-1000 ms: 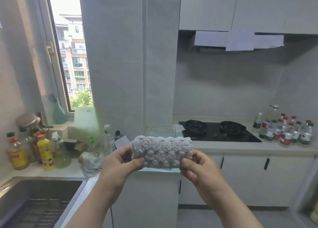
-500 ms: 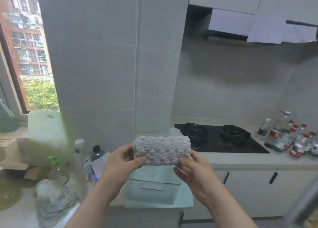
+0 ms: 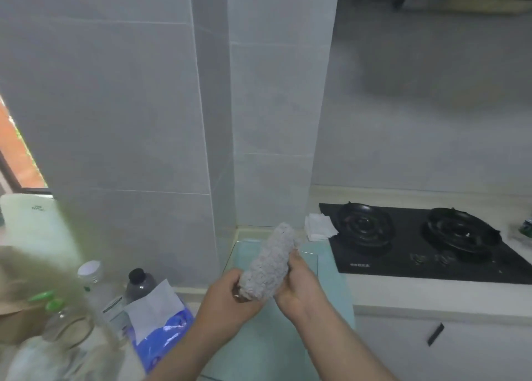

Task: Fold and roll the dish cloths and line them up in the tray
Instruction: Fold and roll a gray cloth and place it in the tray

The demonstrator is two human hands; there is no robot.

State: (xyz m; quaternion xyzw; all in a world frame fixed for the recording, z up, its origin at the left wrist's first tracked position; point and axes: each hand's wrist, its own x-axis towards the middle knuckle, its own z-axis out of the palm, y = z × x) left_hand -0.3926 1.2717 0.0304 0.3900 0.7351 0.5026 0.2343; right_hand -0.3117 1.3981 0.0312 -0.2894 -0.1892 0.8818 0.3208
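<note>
Grey nubbly microfibre, the rolled dish cloth (image 3: 269, 265) has swung round. A second ago it was held level and crosswise; now its far end points to 1 o'clock and it is lower, over the pale green translucent tray (image 3: 331, 288). The left hand (image 3: 230, 297) curls its fingers tight round the near end, and the right hand (image 3: 299, 288) clamps the flank. Rolling looks finished, so placing comes next. What the tray holds I cannot tell; hands and blur cover it. The gas hob (image 3: 417, 242) is at 3 o'clock of the tray, a folded white cloth (image 3: 319, 226) at 1, and a blue tissue pack (image 3: 161, 323) at 8.
</note>
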